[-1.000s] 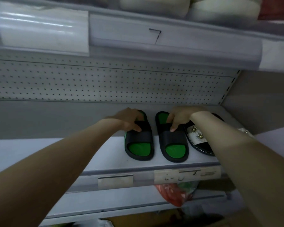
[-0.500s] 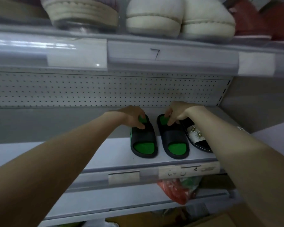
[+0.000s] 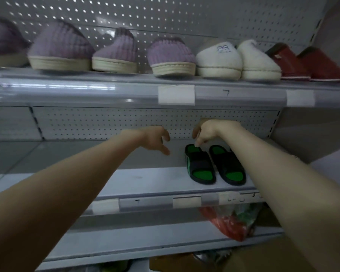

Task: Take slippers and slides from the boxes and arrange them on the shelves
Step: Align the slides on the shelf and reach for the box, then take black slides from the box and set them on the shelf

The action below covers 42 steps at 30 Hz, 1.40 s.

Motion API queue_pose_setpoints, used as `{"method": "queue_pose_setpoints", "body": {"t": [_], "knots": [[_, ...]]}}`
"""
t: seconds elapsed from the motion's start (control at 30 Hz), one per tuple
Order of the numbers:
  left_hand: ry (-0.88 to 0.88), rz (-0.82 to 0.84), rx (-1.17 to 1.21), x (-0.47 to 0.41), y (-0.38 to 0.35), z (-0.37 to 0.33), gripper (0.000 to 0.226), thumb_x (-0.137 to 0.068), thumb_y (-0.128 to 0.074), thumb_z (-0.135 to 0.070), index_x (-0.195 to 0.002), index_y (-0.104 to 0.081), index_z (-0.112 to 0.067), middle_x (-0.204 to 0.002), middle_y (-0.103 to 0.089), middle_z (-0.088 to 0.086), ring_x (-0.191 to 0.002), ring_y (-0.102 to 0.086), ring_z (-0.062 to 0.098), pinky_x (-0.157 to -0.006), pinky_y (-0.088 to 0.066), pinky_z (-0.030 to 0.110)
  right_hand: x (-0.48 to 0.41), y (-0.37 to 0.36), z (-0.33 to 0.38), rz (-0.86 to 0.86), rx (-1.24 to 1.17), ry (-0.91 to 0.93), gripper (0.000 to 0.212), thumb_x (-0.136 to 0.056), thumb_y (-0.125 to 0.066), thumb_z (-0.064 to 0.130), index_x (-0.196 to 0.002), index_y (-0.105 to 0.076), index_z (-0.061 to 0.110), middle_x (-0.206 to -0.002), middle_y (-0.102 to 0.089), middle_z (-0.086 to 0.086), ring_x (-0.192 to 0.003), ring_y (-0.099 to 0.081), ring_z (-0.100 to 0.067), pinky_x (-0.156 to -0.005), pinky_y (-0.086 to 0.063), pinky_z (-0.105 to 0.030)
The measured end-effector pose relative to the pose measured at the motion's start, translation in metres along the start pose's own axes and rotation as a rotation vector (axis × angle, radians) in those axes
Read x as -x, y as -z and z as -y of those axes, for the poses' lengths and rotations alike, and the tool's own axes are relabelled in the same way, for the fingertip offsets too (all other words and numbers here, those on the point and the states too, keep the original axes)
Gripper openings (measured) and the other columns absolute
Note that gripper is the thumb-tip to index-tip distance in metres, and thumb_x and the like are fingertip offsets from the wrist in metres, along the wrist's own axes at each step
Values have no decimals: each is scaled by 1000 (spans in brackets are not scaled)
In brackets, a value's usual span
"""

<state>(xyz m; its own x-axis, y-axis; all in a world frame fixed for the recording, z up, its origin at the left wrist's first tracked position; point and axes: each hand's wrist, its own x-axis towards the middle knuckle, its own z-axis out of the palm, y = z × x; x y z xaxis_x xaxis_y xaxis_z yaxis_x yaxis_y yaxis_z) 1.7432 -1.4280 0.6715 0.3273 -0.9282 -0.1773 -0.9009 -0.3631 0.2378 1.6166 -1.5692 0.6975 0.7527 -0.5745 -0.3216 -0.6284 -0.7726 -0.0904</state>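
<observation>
From the head camera we look up into a shop rack. On the middle shelf, towards its right end, stand two black slides with green insoles: the left slide and the right slide. They lie flat, side by side and almost touching, with their far ends pointing at the pegboard behind.

Our left hand hangs in the air above the shelf, to the left of the pair and apart from it. Its fingers are loosely curled and it holds nothing. Our right hand is above the far end of the left slide, fingers drooping downwards and relaxed, gripping nothing. One fingertip reaches the green end of that slide, but we cannot tell whether it touches or is just above it. The right forearm runs down in front of the shelf, just beside the right slide.

On the upper shelf we see a row of purple slippers, then white slippers, then red slippers at the right. Paper labels sit on the shelf edges. Under the middle shelf lies a red bag.
</observation>
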Motion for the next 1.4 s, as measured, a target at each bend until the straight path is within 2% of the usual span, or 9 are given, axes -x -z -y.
{"method": "queue_pose_setpoints", "body": {"t": [0.27,0.4,0.6,0.7,0.87,1.07,1.17,1.23,1.4], "knots": [[7,-35,-11,113,15,62,62,-79,-69,-39,-133,-48,-17,-126,-57,5,-114,-55,24,-103,-40,37,63,-20,110,-83,-77,71,39,-81,-73,22,-118,-63,15,-112,-64,-5,-91,-58,-16,-87,-47,-31],[32,-28,-11,167,15,94,61,-79,-69,-39,-132,-48,-17,-125,-58,5,-114,-55,23,-103,-40,36,91,-35,167,-65,-92,104,39,-80,-74,23,-117,-64,14,-95,-64,-2,-85,-62,-15,-83,-48,-30],[93,-31,0,234,12,128,63,-80,-69,-38,-134,-46,-17,-126,-58,5,-115,-54,23,-104,-38,37,121,-55,232,-27,-71,180,42,-82,-72,20,-122,-61,11,-95,-62,-3,-84,-61,-16,-76,-46,-28],[138,-44,32,263,6,144,64,-79,-69,-38,-134,-45,-18,-126,-58,5,-114,-55,23,-104,-40,38,129,-67,253,-19,-49,203,40,-83,-71,20,-121,-61,11,-97,-63,-3,-87,-61,-18,-79,-48,-30],[227,12,39,301,-29,166,66,-76,-72,-42,-132,-47,-21,-122,-59,2,-111,-55,22,-100,-42,36,132,-111,279,22,18,224,36,-81,-73,23,-115,-64,14,-99,-66,-6,-85,-61,-18,-80,-49,-31],[303,108,102,333,-114,199,67,-76,-72,-41,-133,-46,-19,-124,-58,4,-113,-53,24,-99,-42,36,126,-201,315,191,-10,291,34,-79,-75,22,-111,-66,12,-68,-58,5,-70,-58,-15,-65,-46,-23],[337,220,146,341,-164,224,67,-77,-72,-40,-134,-45,-18,-127,-56,5,-115,-52,25,-99,-42,37,112,-252,330,298,-32,297,38,-79,-76,25,-114,-65,13,-92,-67,-3,-83,-63,-18,-76,-51,-29],[359,269,157,342,-198,245,63,-77,-72,-38,-132,-48,-18,-127,-55,5,-115,-52,25,-99,-42,38,98,-289,339,364,-48,282,39,-78,-76,25,-114,-65,15,-109,-65,-5,-95,-62,-21,-81,-51,-32],[378,418,240,335,-289,301,67,-77,-73,-36,-134,-45,-13,-127,-56,7,-114,-54,25,-95,-43,31,56,-388,356,457,-92,218,35,-81,-74,18,-114,-64,13,-120,-59,-6,-107,-56,-24,-79,-45,-29]]}}
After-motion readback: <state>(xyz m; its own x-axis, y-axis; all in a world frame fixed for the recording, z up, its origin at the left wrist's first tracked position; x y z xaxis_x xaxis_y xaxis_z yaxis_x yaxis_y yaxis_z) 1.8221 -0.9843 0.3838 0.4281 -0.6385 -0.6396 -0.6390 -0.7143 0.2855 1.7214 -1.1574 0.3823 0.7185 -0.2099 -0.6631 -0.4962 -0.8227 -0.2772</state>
